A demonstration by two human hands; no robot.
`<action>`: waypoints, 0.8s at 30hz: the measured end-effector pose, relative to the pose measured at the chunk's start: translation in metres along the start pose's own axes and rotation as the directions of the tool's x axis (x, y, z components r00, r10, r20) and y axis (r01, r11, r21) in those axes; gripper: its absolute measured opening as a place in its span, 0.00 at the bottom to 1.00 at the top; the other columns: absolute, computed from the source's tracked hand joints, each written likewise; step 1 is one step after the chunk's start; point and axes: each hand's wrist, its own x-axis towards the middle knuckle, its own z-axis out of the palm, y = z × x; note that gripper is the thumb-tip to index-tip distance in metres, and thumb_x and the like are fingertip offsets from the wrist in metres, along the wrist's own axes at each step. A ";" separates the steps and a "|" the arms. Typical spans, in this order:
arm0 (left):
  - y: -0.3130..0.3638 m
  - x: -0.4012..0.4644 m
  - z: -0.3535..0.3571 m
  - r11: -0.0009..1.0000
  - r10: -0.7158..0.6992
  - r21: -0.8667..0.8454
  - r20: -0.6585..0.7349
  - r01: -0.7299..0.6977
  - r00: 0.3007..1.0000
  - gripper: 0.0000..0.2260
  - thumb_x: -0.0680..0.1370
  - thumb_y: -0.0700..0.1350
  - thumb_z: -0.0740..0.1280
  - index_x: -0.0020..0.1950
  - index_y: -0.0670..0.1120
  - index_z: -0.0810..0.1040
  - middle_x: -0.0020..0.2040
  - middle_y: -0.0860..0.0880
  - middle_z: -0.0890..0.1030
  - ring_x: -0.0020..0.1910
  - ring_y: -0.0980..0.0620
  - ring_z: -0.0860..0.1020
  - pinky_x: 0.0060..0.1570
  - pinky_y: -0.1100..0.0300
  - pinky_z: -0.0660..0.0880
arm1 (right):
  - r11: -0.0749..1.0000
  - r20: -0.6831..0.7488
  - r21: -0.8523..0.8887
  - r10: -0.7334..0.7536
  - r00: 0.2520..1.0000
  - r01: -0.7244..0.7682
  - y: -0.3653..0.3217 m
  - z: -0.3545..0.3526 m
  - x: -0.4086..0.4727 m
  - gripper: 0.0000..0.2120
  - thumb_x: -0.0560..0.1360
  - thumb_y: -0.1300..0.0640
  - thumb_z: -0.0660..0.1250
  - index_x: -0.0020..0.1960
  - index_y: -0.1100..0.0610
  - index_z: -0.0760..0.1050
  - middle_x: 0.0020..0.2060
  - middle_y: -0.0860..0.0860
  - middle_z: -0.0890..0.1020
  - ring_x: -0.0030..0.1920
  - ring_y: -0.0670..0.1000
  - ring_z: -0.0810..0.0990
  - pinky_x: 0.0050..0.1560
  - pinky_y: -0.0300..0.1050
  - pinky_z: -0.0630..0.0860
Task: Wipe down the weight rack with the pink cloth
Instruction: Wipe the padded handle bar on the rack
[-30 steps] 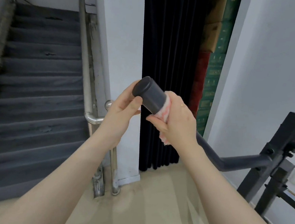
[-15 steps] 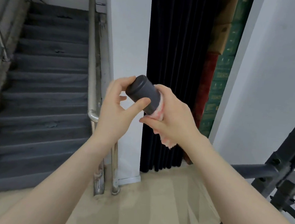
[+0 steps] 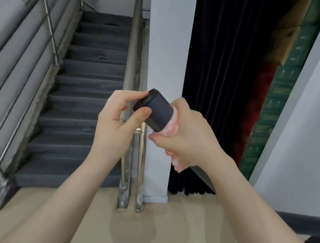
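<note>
1. Two hands of mine are in view, one on each side of one dark bar end [image 3: 155, 110].
2. My left hand [image 3: 117, 121] pinches the capped tip of that bar end: thumb on the near edge of the cap, forefinger on its far edge, the other fingers curled loosely behind.
3. My right hand [image 3: 186, 137] is wrapped round the bar just behind the thick end, fingers curled tight, with the one pink cloth [image 3: 171, 127] bunched between palm and bar.
4. One fold of the cloth shows at the front of my fist, touching the thick end; a second bit hangs out below my wrist.
5. The bar slants down to the right, out from under my right forearm.
6. One staircase [image 3: 93, 81] rises to the left, with one steel handrail [image 3: 135, 42] on each side, two in all.
7. One black curtain [image 3: 222, 68] hangs to the right of a white pillar [image 3: 167, 45].
8. Stacked boxes [image 3: 284, 44] show past the curtain; I cannot tell what is in them.
</note>
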 end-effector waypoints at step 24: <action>-0.015 -0.062 0.018 0.549 0.694 0.419 0.255 -0.723 0.674 0.10 0.76 0.38 0.63 0.56 0.46 0.71 0.56 0.49 0.71 0.51 0.47 0.73 0.53 0.54 0.68 | 0.972 -0.422 -0.222 -0.021 0.906 -0.081 0.042 0.037 -0.035 0.29 0.64 0.38 0.66 0.60 0.46 0.61 0.41 0.38 0.72 0.40 0.42 0.72 0.35 0.36 0.64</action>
